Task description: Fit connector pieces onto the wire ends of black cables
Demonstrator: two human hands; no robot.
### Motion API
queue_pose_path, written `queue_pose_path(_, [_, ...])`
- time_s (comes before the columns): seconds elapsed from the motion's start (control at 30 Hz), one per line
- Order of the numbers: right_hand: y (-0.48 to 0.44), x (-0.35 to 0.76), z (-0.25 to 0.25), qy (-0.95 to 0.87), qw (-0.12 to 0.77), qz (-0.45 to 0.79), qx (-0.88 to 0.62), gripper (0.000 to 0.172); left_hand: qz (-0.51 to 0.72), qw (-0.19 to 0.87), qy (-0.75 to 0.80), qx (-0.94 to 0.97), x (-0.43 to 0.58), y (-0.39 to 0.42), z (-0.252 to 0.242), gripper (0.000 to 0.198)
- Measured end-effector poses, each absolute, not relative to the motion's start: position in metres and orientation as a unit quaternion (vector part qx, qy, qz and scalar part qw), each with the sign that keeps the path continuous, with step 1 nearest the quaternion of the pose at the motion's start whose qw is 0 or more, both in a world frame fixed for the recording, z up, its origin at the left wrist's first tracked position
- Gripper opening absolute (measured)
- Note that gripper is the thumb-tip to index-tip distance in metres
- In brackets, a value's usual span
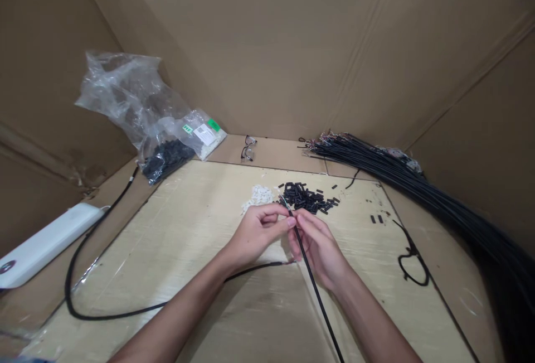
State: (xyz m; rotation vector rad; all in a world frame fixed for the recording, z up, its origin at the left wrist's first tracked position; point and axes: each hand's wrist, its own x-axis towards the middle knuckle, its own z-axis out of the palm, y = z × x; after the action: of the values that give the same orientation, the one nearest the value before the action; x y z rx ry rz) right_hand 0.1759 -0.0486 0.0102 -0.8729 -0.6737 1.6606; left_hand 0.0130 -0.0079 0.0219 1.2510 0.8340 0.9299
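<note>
Two bare hands meet at one long, thin, round black cable (313, 280). The left hand (262, 235) pinches it between thumb and finger, close to its top end. The right hand (321, 247) is right beside, with its fingers bent in against the cable; I cannot tell if they squeeze it too. Thin bare wires (285, 201) poke out just above the pinch, and the rest of the cable runs down from it, between the arms.

Just past the fingertips is a heap of little black tubes (307, 200). Left of that heap sits a pile of tiny white bits (258, 195). Two loose black tubes (377, 219) lie to the right of the grip.

A second, curved black cable (121, 314) loops in from the left, goes under the left arm and ends just below the grip. Far off to the right is a big bunch of black cables (378, 167). Well to the left and farther away is a crinkly clear plastic bag (129, 92) with black bits (167, 158) inside.
</note>
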Motion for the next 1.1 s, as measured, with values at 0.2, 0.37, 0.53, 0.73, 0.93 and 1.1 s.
queue_pose_path(0.2, [-0.048, 0.173, 0.011, -0.309, 0.536, 0.683, -0.388, 0.05, 0.417, 0.625, 0.382, 0.538, 0.011, -0.003, 0.025, 0.051])
queue_pose_path(0.37, [-0.05, 0.174, 0.012, -0.322, 0.536, 0.674, -0.394, 0.048, 0.462, 0.609, 0.445, 0.466, 0.012, -0.002, 0.022, 0.047])
queue_pose_path(0.53, [-0.05, 0.177, 0.018, -0.305, 0.543, 0.685, -0.378, 0.048, 0.46, 0.651, 0.413, 0.441, 0.014, -0.005, 0.024, 0.047])
queue_pose_path(0.73, [-0.054, 0.178, 0.026, -0.31, 0.545, 0.699, -0.344, 0.043, 0.443, 0.67, 0.375, 0.463, 0.013, -0.009, 0.034, 0.044])
queue_pose_path(0.93, [-0.059, 0.18, 0.032, -0.325, 0.54, 0.696, -0.343, 0.041, 0.424, 0.694, 0.311, 0.492, 0.012, -0.012, 0.04, 0.036])
queue_pose_path(1.1, [-0.06, 0.181, 0.034, -0.313, 0.535, 0.704, -0.347, 0.038, 0.417, 0.696, 0.298, 0.503, 0.011, -0.014, 0.038, 0.029])
